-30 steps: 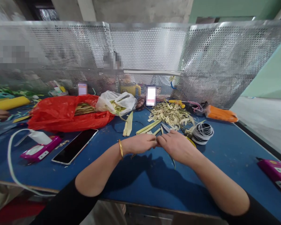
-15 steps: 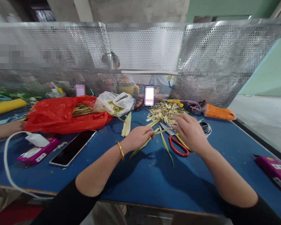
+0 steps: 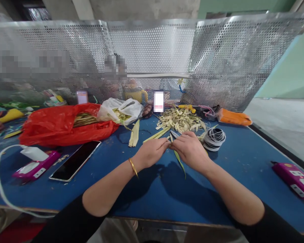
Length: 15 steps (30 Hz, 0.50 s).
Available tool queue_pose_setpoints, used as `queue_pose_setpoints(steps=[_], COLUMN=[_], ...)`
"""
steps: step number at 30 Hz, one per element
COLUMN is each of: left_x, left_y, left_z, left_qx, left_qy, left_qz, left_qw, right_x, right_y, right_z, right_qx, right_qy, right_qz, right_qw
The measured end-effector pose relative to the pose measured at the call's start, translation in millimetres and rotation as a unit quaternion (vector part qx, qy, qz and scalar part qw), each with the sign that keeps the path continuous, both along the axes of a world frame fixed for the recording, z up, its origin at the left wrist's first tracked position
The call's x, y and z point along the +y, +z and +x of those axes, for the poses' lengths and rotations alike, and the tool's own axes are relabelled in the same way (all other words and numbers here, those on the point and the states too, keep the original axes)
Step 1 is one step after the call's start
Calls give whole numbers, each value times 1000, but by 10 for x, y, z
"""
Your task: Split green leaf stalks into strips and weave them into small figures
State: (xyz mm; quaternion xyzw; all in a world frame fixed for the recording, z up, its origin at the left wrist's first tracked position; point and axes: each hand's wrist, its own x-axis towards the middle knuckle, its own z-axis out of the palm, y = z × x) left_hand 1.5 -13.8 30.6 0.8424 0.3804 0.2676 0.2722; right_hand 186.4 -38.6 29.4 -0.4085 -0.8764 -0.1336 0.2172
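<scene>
My left hand [image 3: 152, 152], with a gold bangle on its wrist, and my right hand [image 3: 190, 148] meet fingertip to fingertip over the blue table [image 3: 154, 192]. Both pinch thin green leaf strips [image 3: 179, 161], one of which hangs down from between them. The scissors lie mostly hidden under my right hand; only the blade tip [image 3: 174, 134] shows. A pile of pale leaf cuttings [image 3: 181, 120] lies just behind my hands, and a coil of black and white cord [image 3: 214, 138] sits right of them.
A red plastic bag [image 3: 63, 125] and a white bag [image 3: 121, 110] of leaves lie at the back left. A phone [image 3: 74, 160] and a pink device [image 3: 32, 166] with a white cable are on the left, another pink device [image 3: 295, 179] right. Perforated metal screens [image 3: 154, 57] fence the table.
Half a second ago my right hand was reaching back toward the cuttings near the red-handled scissors. It has come back to meet my left hand, and both now pinch the leaf strips together.
</scene>
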Motion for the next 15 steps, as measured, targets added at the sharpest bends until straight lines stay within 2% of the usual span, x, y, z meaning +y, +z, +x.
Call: queue_pose_setpoints(steps=[4,9,15], left_x=[36,108,294], left_y=[32,69,88], left_z=[-21,-87,-276], left_qx=[27,39,46], left_qy=[-70,-69,-106], left_qz=[-53,-89,-161], left_qw=[996,993,980], right_x=[-6,47,136], right_y=[61,123,168], right_z=[51,164,339], right_qx=[-1,-8,-11], right_qy=[40,31,0], right_qz=[-34,-42,-63], right_qw=[999,999,998])
